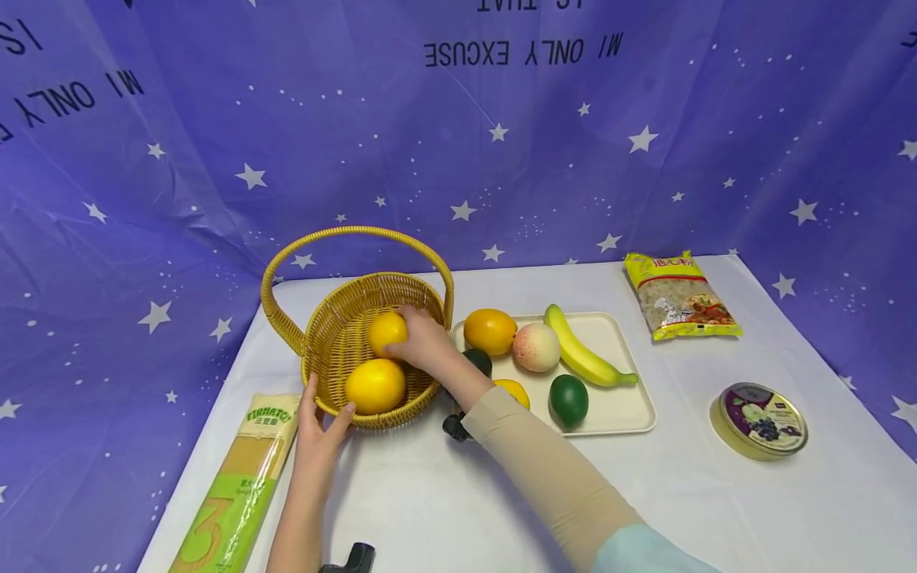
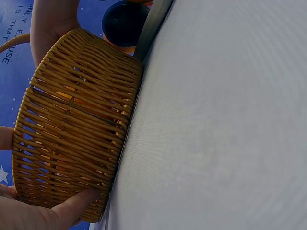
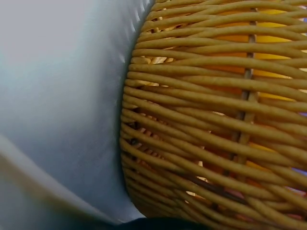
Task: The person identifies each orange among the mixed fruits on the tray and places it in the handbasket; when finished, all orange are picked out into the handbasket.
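A wicker basket [image 1: 401, 418] with a tall arched handle stands at the table's back left. At its near left rim, my left hand [image 1: 320, 430] holds the basket; in the left wrist view its thumb [image 2: 76, 206] lies along the woven side. My right hand [image 1: 423, 341] reaches over the rim and grips a yellow-orange round fruit [image 1: 385, 333] inside. A larger yellow-orange fruit [image 1: 376, 387] lies in front of it in the basket. The right wrist view is filled by the basket's weave [image 3: 216, 110], with yellow showing through gaps; the hand is hidden there.
Right of the basket, a cream tray [image 1: 630, 414] bears an orange-yellow fruit [image 1: 490, 331], a peach [image 1: 536, 348], a banana [image 1: 583, 354], a dark green fruit [image 1: 569, 400] and others partly hidden by the right arm. A spaghetti pack [image 1: 239, 485], pasta bag [image 1: 680, 298] and round tin [image 1: 759, 422] lie around.
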### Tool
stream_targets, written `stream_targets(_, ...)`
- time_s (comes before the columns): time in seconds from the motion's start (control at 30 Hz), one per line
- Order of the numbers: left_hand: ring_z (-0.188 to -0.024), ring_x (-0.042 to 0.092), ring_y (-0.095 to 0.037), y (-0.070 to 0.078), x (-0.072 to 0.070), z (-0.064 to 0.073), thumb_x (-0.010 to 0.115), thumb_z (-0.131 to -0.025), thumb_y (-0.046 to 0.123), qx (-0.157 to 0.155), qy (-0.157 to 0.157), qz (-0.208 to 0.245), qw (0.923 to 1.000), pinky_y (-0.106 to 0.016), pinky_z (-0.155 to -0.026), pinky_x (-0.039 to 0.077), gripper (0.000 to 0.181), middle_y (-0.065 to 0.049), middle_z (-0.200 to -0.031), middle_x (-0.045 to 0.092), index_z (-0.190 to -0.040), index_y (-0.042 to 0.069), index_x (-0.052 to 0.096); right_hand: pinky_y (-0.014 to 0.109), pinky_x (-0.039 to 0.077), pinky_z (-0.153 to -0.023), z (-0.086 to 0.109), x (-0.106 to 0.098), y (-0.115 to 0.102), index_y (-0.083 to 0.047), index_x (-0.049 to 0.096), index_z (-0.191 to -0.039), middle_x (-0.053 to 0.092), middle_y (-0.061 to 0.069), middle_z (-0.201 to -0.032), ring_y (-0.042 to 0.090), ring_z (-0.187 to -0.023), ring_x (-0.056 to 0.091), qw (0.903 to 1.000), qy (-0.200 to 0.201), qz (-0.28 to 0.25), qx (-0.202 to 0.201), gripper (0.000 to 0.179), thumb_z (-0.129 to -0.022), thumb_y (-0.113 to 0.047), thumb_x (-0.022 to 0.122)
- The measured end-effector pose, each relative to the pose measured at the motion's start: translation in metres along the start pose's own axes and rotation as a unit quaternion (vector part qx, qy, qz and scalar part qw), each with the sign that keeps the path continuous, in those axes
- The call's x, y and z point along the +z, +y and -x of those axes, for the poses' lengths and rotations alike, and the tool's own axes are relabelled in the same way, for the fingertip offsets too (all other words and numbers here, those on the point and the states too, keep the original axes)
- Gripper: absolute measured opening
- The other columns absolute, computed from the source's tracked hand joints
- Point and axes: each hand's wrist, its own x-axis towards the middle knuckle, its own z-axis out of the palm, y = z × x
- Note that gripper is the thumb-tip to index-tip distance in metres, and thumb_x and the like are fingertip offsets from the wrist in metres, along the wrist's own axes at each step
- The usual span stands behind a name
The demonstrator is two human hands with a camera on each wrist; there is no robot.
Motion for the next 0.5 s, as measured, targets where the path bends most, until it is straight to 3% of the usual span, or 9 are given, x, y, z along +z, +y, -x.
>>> stream_targets(0.27, -0.145, -0.001, -0.024, -0.0008, 0.0008, -0.0004, 0.057, -0.098, 0.017, 0.01, 0.0, -0.013, 0.9999, -0.042, -0.109, 0.03, 0.082, -0.003, -0.16, -0.011, -0.157, 0.025, -0.001, 0.041, 0.047, -0.096, -0.0017, 0.0069, 0.0019, -0.014, 0.045, -0.143, 0.051, 0.01, -0.137, 0.025, -0.117, 0.053, 0.9993, -0.01, 0.035, -0.011, 0.069, -0.085, -0.036, 0.074)
stream_targets(0.5, -0.145, -0.001, -0.024, -0.0007, -0.0001, 0.0007, 0.057, -0.098, 0.015, 0.013, 0.001, -0.01, 0.9999, -0.044, -0.11, 0.028, 0.082, -0.002, -0.16, -0.011, -0.156, 0.025, -0.001, 0.041, 0.047, -0.095, -0.0014, 0.0099, 0.0009, -0.014, 0.048, -0.142, 0.052, 0.009, -0.136, 0.025, -0.115, 0.055, 0.9994, 0.005, 0.03, -0.019, 0.068, -0.084, -0.037, 0.075)
